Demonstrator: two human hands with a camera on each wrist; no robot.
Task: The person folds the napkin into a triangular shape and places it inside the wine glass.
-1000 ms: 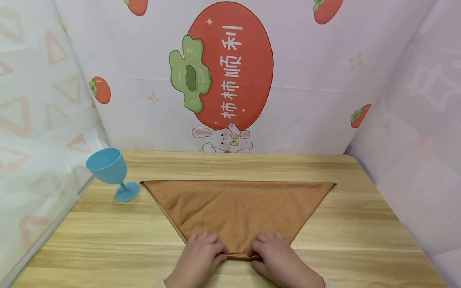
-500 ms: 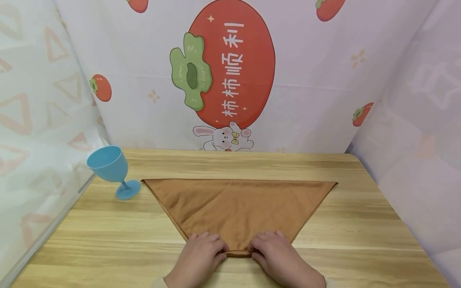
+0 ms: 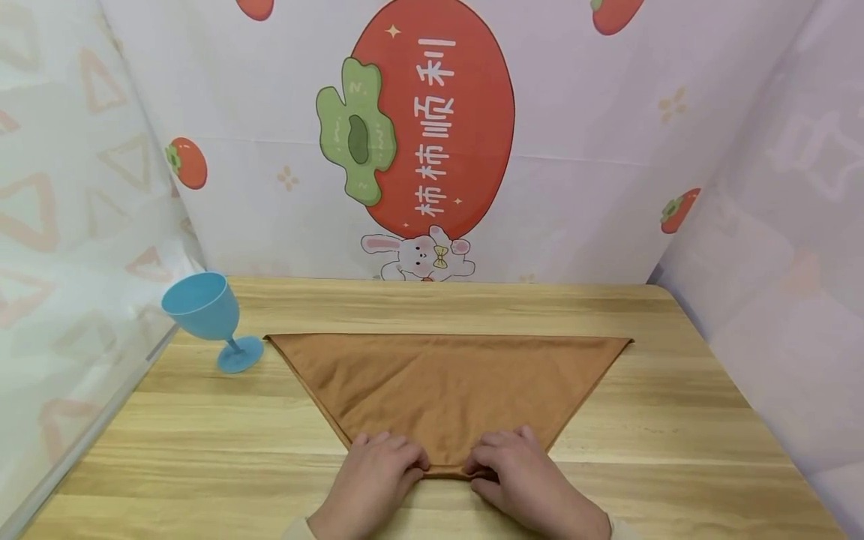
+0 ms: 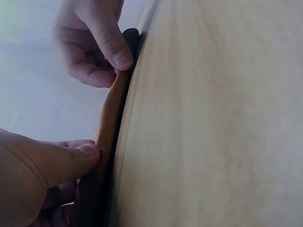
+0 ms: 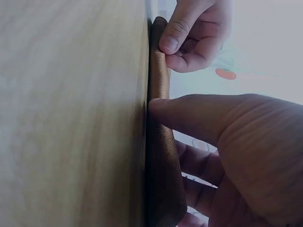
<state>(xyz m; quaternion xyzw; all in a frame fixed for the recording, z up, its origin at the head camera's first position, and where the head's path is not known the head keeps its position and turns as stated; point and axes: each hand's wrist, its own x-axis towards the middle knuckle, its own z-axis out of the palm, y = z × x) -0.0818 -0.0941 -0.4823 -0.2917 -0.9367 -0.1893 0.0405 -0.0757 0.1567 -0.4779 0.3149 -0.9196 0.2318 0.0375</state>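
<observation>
A brown cloth [image 3: 445,397] lies folded on the table in the head view, its long straight edge at the far side and its short rolled edge nearest me. My left hand [image 3: 378,480] pinches the left part of that near edge between thumb and fingers. To its right, my right hand [image 3: 523,480] pinches the same edge. Between the two hands a narrow strip of the rolled edge [image 3: 445,472] shows. In the left wrist view the cloth [image 4: 106,127] stands slightly raised as a thin roll, with a thumb on its near side. The right wrist view shows the roll [image 5: 163,156] too.
A blue plastic goblet [image 3: 209,315] stands on the wooden table [image 3: 675,420] at the left, close to the cloth's far left corner. White printed sheets [image 3: 580,150] enclose the back and both sides.
The near edge of the cloth has rolled slightly away from me, with both hands still on it. The whole head view has shifted a little. The goblet stays in place.
</observation>
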